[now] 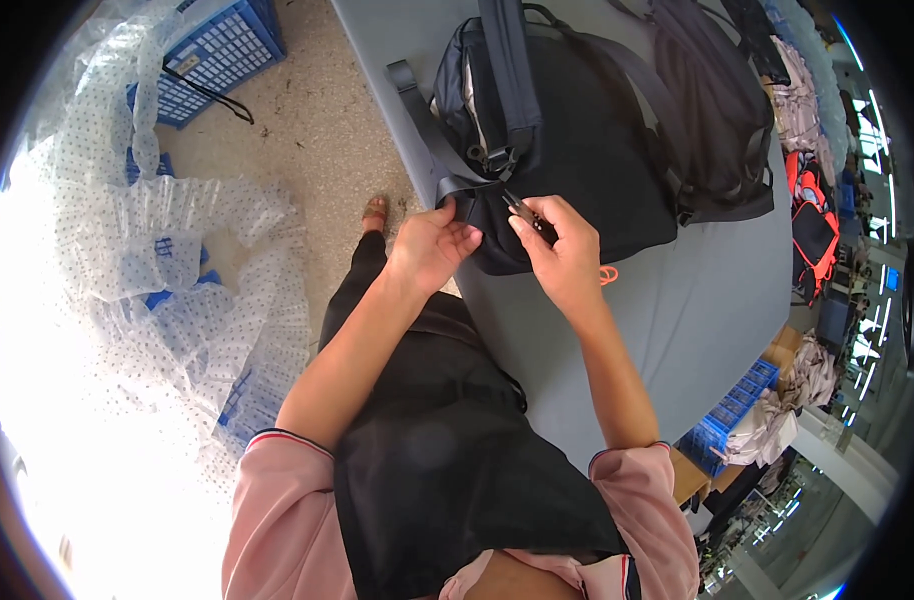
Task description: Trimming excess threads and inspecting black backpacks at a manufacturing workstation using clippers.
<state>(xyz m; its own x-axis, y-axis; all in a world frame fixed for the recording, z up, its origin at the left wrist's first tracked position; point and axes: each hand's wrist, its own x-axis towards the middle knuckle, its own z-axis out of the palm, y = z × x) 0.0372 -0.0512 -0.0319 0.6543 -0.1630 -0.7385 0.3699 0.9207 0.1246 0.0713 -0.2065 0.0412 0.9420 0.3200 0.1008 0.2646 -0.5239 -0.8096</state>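
Note:
A black backpack [602,150] lies on the grey table [647,330], its padded shoulder strap [507,70] and dark webbing strap [432,125] toward me. At the bag's near left edge, my left hand [429,248] pinches the webbing strap between thumb and fingers. My right hand [565,250] is closed round small dark thread snips [522,210], whose tips point up and left at the strap. A short gap separates the two hands. Beside the right hand lies a loop of orange cord [608,275]; whether it is tied to the snips I cannot tell.
Another dark backpack [717,120] lies at the table's far right. Left of the table are a blue plastic crate [222,55] and a heap of dotted translucent sheeting [217,240] on the floor. An orange-and-black bag [813,235] and a blue basket [732,410] stand beyond the right edge.

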